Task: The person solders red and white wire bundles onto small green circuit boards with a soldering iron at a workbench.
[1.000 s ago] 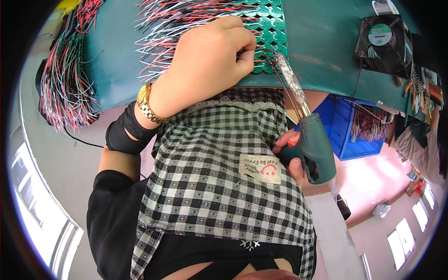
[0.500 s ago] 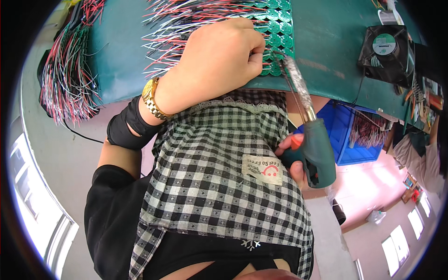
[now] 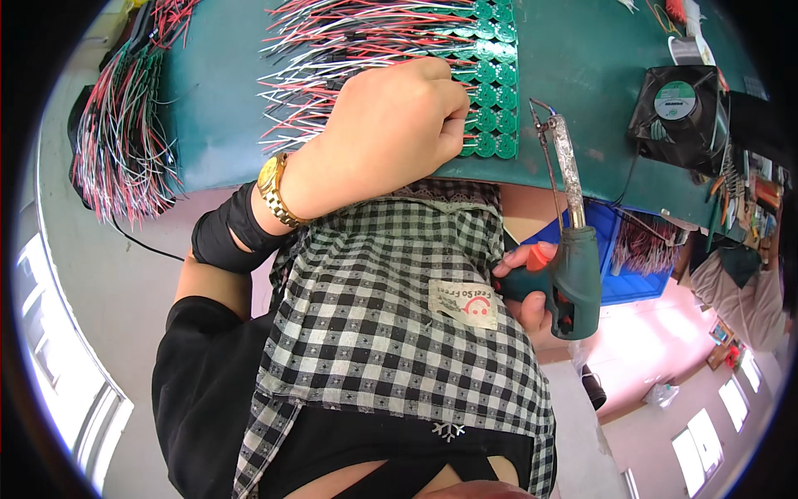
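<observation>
My left hand [image 3: 399,116] rests closed over the near part of a row of red, white and black wires [image 3: 366,50]. Its fingertips are curled at the left edge of a panel of round green circuit boards [image 3: 497,75]; what they pinch is hidden. My right hand [image 3: 532,309], partly behind the tool, grips a dark green soldering gun [image 3: 577,279] with an orange-red trigger. The gun stands nearly upright beside my apron, its metal barrel and thin feed tube pointing away from me. Its tip is over the green mat, right of the panel and apart from it.
A bundle of similar wires [image 3: 125,141] hangs over the mat's left edge. At the right stand a black fan [image 3: 680,116] and a solder spool [image 3: 692,51], with hand tools beyond. A blue crate [image 3: 636,283] holding more wires is below the table edge.
The soldering gun has moved right, its tip leaving the panel's right edge for the mat. My left hand keeps its closed pose by the boards. The whole view has shifted slightly.
</observation>
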`<state>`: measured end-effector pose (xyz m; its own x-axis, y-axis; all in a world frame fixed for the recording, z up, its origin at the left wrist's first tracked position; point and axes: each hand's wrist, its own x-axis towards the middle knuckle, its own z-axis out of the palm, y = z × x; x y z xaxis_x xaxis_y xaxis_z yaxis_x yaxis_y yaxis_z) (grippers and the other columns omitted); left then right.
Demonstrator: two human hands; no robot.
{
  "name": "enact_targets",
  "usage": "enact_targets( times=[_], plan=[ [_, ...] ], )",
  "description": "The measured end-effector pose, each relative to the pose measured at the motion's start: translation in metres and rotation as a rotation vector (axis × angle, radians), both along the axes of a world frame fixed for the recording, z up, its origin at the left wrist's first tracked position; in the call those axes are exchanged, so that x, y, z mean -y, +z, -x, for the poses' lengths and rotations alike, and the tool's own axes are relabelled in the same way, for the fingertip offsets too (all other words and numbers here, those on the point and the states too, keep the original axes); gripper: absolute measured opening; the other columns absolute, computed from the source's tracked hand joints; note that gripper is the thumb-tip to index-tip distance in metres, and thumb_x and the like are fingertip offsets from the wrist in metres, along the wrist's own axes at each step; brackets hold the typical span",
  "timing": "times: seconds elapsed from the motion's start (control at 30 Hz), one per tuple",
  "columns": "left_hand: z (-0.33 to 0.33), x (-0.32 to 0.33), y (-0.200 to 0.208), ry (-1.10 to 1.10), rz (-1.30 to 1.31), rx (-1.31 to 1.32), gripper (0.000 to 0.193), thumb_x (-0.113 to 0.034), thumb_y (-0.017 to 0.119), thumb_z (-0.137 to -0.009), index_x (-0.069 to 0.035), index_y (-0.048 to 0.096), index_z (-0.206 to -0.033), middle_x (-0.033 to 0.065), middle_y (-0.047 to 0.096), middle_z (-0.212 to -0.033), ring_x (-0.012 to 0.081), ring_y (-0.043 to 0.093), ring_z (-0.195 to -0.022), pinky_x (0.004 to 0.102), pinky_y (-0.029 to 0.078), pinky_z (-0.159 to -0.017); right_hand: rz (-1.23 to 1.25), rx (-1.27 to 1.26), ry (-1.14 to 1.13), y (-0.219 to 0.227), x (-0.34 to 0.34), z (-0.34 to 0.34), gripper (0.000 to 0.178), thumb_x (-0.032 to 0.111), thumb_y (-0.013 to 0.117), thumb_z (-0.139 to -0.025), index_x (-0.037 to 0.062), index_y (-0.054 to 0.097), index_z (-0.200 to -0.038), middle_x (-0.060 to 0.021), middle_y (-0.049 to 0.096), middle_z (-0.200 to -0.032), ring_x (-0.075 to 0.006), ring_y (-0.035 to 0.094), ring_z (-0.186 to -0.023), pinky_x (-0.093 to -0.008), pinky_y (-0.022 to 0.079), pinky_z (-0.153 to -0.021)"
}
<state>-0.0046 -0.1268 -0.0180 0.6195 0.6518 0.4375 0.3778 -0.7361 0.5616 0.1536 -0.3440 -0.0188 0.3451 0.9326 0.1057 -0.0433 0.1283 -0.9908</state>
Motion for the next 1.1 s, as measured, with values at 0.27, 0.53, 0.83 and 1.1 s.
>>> enact_targets(
  times=[0.27, 0.53, 0.83, 1.1],
  plan=[
    [0.003, -0.001, 0.005, -0.029, 0.046, 0.011, 0.008, -0.002, 0.066, -0.066, -0.006, 0.060, -0.071, 0.0052, 0.054, -0.068, 0.0211, 0.058, -0.057, 0.0304, 0.046, -0.051, 0.185, -0.097, -0.067, 0.015, -0.015, 0.003, 0.058, 0.032, 0.071, -0.080, 0.0018, 0.044, -0.122, -0.0136, 0.056, -0.095, -0.0208, 0.056, -0.083, -0.0344, 0.046, -0.078],
    [0.023, -0.022, 0.032, -0.158, -0.107, -0.064, 0.008, -0.006, 0.067, -0.072, -0.005, 0.059, -0.073, 0.0066, 0.053, -0.069, 0.0252, 0.056, -0.061, 0.0333, 0.046, -0.055, 0.269, -0.055, 0.067, 0.017, -0.013, -0.017, 0.051, 0.018, 0.058, -0.085, -0.0036, 0.038, -0.127, -0.0219, 0.056, -0.093, -0.0252, 0.058, -0.074, -0.0347, 0.051, -0.065],
    [-0.034, -0.197, 0.042, 0.076, -0.245, -0.132, 0.021, -0.027, 0.063, -0.082, -0.006, 0.066, -0.085, 0.0125, 0.061, -0.087, 0.0310, 0.060, -0.085, 0.0416, 0.049, -0.071, 0.111, -0.107, 0.078, 0.022, -0.006, -0.004, 0.049, 0.023, 0.052, -0.094, 0.0065, 0.031, -0.135, -0.0151, 0.048, -0.106, -0.0234, 0.053, -0.094, -0.0373, 0.048, -0.080],
    [-0.059, -0.211, 0.022, 0.115, -0.299, -0.176, 0.015, -0.020, 0.065, -0.080, -0.006, 0.066, -0.080, 0.0120, 0.058, -0.086, 0.0309, 0.058, -0.086, 0.0406, 0.047, -0.074, 0.059, -0.086, 0.050, 0.017, -0.003, -0.003, 0.046, 0.022, 0.052, -0.094, 0.0041, 0.033, -0.132, -0.0161, 0.049, -0.106, -0.0219, 0.053, -0.093, -0.0357, 0.048, -0.080]
  ],
)
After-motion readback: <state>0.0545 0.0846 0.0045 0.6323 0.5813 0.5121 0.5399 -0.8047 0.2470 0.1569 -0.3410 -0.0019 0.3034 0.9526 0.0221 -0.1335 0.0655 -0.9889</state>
